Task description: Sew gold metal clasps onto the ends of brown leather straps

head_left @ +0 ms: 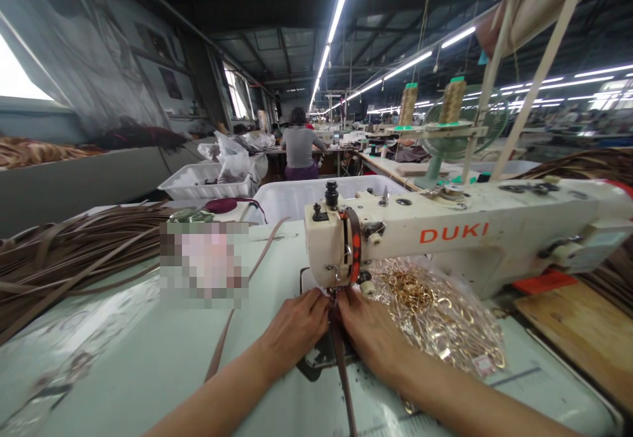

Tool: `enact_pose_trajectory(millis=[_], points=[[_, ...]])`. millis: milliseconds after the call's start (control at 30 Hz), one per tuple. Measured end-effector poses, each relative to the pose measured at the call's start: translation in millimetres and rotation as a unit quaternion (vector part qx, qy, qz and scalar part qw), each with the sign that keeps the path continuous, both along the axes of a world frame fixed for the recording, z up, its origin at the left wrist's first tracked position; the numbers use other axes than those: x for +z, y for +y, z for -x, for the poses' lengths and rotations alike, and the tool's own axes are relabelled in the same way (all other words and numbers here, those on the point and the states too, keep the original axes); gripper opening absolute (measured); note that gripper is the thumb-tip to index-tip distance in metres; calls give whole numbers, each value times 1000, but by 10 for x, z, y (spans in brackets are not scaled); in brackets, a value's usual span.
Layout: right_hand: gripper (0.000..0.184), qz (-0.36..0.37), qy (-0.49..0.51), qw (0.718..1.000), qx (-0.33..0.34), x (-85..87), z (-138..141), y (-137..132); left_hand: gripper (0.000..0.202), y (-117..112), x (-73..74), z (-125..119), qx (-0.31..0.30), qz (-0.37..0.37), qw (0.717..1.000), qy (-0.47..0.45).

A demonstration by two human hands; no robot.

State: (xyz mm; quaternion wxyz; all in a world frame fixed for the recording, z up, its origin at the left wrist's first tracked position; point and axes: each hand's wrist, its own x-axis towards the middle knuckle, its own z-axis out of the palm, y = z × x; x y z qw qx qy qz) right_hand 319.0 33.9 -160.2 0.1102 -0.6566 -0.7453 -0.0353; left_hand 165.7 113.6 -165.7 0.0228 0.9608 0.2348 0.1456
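Beneath the needle of the cream DUKI sewing machine (pixel 445 233), fingers of the left hand (pixel 297 328) and right hand (pixel 370 335) pinch a narrow brown leather strap (pixel 341 361); stitching looks barely begun, most length trailing across the pale green counter (pixel 148 358).

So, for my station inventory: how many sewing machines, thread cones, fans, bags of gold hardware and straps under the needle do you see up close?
Sewing machine: 1
Thread cones: 2
Green fan: 1
Bag of gold hardware: 1
Strap under the needle: 1
Total: 6
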Motion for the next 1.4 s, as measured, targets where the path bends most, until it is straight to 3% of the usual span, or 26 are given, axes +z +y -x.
enact_pose_trajectory(millis=[100, 167, 233, 267, 300, 400, 467, 600, 667, 800, 933, 1067, 1167, 1267, 1400], points=[[23, 1, 1, 1000, 18, 20, -72, -61, 20, -74, 189, 94, 1, 36, 999, -3], [17, 4, 6, 1000, 10, 42, -179, -128, 13, -162, 353, 226, -76, 160, 984, 24], [29, 8, 18, 1000, -15, 74, -300, -187, 8, -244, 472, 364, -185, 370, 908, 66], [36, 11, 25, 999, -25, 91, -353, -206, 10, -271, 496, 414, -186, 428, 883, 60], [37, 13, 32, 999, -29, 107, -395, -216, 14, -286, 492, 445, -150, 441, 884, 35], [14, 19, 38, 999, -10, 131, -438, -194, 26, -289, 343, 410, 42, 283, 955, -75], [22, 24, 35, 999, 19, 125, -412, -159, 41, -298, 209, 315, 65, 228, 967, -90], [40, 26, 33, 996, 75, 68, -366, -113, 42, -340, 95, 150, 48, 282, 951, -118], [42, 24, 35, 995, 93, 29, -380, -112, 41, -322, 124, 120, 81, 374, 916, -123], [41, 16, 30, 995, 94, 5, -426, -135, 48, -215, 237, 118, 129, 553, 807, -165], [40, -8, -23, 985, 172, 97, -402, -183, 45, -132, 342, 115, 142, 616, 744, -217], [12, -73, -92, 952, 282, 141, -316, -230, 40, -29, 365, 90, 132, 674, 692, -223], [13, -135, -99, 944, 283, 69, -235, -247, 33, 55, 332, 77, 120, 725, 634, -240], [12, -204, -101, 938, 262, -41, -147, -233, 31, 101, 296, 74, 119, 745, 608, -246], [14, -278, -120, 909, 288, -139, -67, -178, 31, 116, 254, 69, 149, 749, 595, -252]])
